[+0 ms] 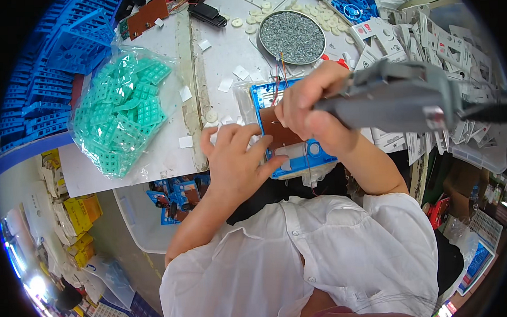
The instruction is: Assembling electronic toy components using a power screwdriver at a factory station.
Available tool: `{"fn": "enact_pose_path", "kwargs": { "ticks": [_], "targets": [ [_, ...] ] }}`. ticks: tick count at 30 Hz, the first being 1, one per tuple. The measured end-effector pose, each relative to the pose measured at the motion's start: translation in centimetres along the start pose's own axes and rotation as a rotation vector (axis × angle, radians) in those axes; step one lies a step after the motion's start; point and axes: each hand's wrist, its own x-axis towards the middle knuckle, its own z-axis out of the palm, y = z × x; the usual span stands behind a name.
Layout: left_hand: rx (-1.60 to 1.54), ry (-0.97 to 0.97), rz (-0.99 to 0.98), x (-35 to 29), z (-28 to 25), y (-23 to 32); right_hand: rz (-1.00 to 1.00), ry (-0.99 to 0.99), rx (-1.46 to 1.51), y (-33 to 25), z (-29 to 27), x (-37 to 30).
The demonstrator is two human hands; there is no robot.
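Observation:
In front of me on the worktable lies a blue plastic casing (326, 151) with a brown circuit board (275, 127) inside and thin red wires at its upper edge. My right hand (313, 109) is wrapped round a grey electric screwdriver (391, 100) above the casing. The tool's body points off to the right, and its tip is hidden behind my fingers. My left hand (231, 165) rests at the casing's left side, fingers spread, thumb by its lower left edge. Behind the casing stands a round metal dish (292, 38) full of small screws.
A clear bag of mint-green keypads (123, 107) sits left, near stacked blue plastic parts (38, 82). White printed pieces (445, 45) are heaped right. White discs (321, 16) surround the dish. Below the table edge, a white bin (135, 218) holds blue assemblies (176, 194).

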Motion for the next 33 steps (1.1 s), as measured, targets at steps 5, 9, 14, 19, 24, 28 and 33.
{"fn": "enact_pose_path", "kwargs": {
  "ticks": [5,9,14,19,24,28,33],
  "targets": [
    [0.17,-0.037,0.022,-0.9,0.3,0.2,0.027,0.033,-0.076,1.7,0.2,0.6],
    [0.146,-0.039,0.019,-0.9,0.4,0.1,0.0,-0.054,-0.274,2.3,0.3,0.9],
    [0.123,-0.014,0.028,-0.9,1.1,0.1,0.084,-0.059,-0.393,2.1,0.4,0.9],
    [0.136,-0.013,0.045,-1.1,1.0,0.1,0.094,-0.092,-0.276,2.7,0.8,1.2],
    [0.043,-0.069,0.03,-1.2,0.6,-0.4,0.045,-0.052,0.012,1.2,-0.7,1.0],
    [-0.137,-0.018,-0.044,-1.6,0.3,-0.6,0.058,-0.028,0.057,-1.2,-1.7,-2.5],
    [-0.173,0.111,-0.076,-1.4,0.7,-0.6,0.052,0.02,-0.05,-0.9,-1.7,-4.1]
  ]
}}
